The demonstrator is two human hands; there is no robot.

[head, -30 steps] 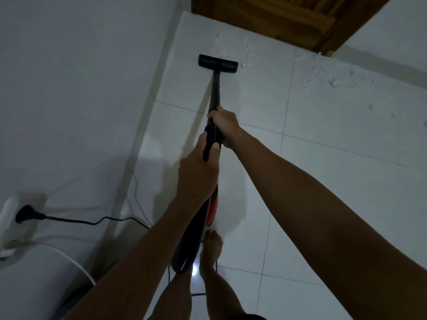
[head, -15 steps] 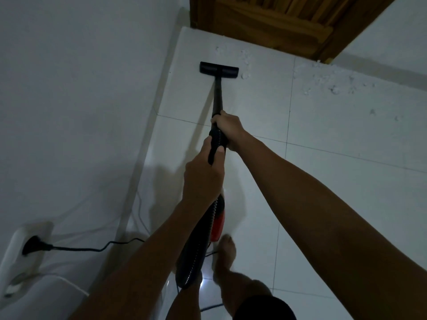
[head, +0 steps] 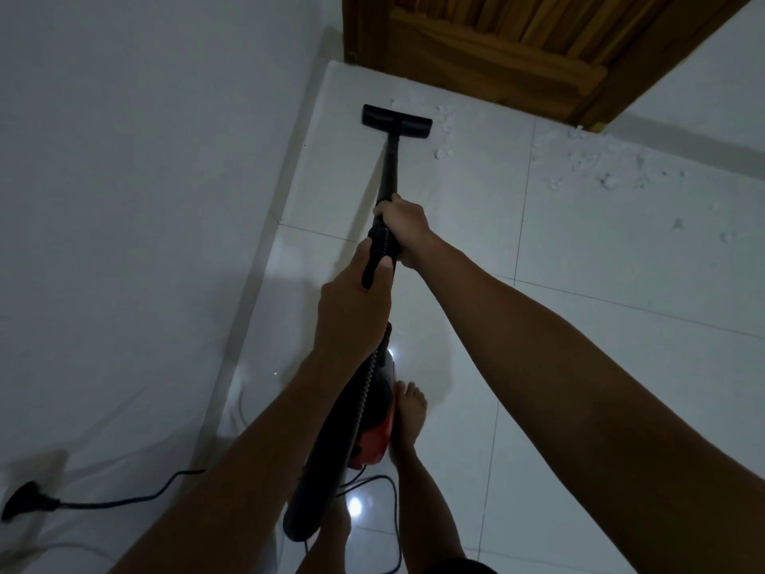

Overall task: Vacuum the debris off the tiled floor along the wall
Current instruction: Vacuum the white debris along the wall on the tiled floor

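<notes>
White crumbly debris is scattered on the glossy white tiled floor along the far wall and by the brown wooden door. The black flat vacuum nozzle sits in the corner, a few bits just right of it. The right hand grasps the black wand low, likely for steering; the left hand is clenched round the handle behind, likely for pushing. The black power cord trails to a wall plug.
</notes>
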